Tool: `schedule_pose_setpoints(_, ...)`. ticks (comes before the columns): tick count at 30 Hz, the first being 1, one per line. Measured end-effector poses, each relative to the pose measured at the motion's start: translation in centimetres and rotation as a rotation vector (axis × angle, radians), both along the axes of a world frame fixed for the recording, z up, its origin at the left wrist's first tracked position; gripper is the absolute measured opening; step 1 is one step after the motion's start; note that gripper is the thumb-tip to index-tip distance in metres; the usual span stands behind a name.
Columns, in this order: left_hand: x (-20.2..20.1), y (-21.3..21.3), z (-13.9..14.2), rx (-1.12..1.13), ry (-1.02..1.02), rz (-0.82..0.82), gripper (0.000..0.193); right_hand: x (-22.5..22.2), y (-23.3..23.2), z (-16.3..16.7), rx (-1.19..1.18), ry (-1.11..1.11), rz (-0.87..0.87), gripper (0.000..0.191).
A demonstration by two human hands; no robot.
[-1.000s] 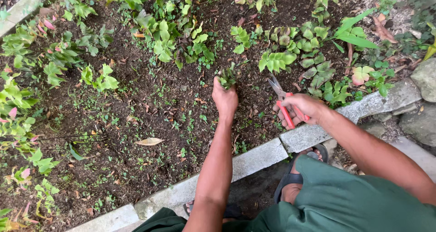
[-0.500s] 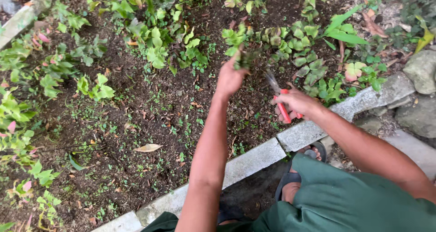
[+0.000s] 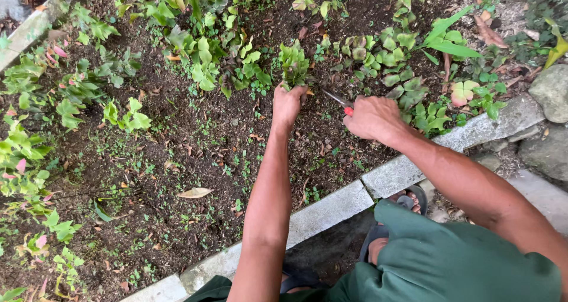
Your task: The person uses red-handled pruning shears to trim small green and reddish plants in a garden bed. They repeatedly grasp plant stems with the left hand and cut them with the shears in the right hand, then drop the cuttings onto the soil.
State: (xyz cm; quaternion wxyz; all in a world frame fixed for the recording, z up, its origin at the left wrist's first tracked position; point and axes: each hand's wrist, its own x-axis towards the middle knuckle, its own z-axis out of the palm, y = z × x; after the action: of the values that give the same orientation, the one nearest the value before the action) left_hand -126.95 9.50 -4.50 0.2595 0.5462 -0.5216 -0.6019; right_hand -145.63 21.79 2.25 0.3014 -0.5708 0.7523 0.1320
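Over a dark soil bed (image 3: 195, 136), the left hand (image 3: 287, 105) grips a small green plant (image 3: 293, 65) at its base. Just beside it, the right hand (image 3: 374, 118) is closed around red-handled garden shears (image 3: 338, 101), blades pointing at the plant.

shears (image 3: 338, 99): dull metal blades, red plastic grip | edging (image 3: 331, 207): rough matt stone

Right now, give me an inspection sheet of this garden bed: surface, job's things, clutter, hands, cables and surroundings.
Surface: dark soil bed, small weeds.
Job's things: leafy plant; shears with red handles, blades pointing at its base.
Clutter: dry leaf on the soil.
Hands: left hand grips the plant's base; right hand holds the shears.
Cables: nothing seen.
Surroundings: stone edging, rocks, sandals.
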Motion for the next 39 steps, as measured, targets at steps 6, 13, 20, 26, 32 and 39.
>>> schedule_pose_setpoints(6,0.1,0.2,0.8,-0.039,-0.006,-0.01,0.021,0.6,-1.1,-1.3,0.058,-0.092,-0.091,0.037)
schedule_pose_setpoints(13,0.3,0.4,0.4,-0.068,-0.024,0.006,0.014,0.8,-2.5,-1.4,0.055,-0.116,-0.135,0.036)
schedule_pose_setpoints(20,0.4,0.7,0.6,-0.109,0.003,-0.02,0.011,0.6,-1.4,-1.9,-0.027,-0.111,-0.146,0.036)
schedule_pose_setpoints(26,0.5,4.4,1.5,-0.5,0.216,-0.117,0.026,-0.5,4.0,-1.4,0.075,-0.195,-0.283,0.035)
schedule_pose_setpoints(32,-2.3,9.9,0.9,-0.324,-0.006,-0.358,0.013,-3.3,6.8,-0.7,0.072,-0.206,-0.391,0.028)
schedule_pose_setpoints(39,-6.3,11.2,1.4,-0.304,-0.198,-0.427,0.021,-7.0,8.8,1.0,-0.08,-0.413,-0.632,0.031)
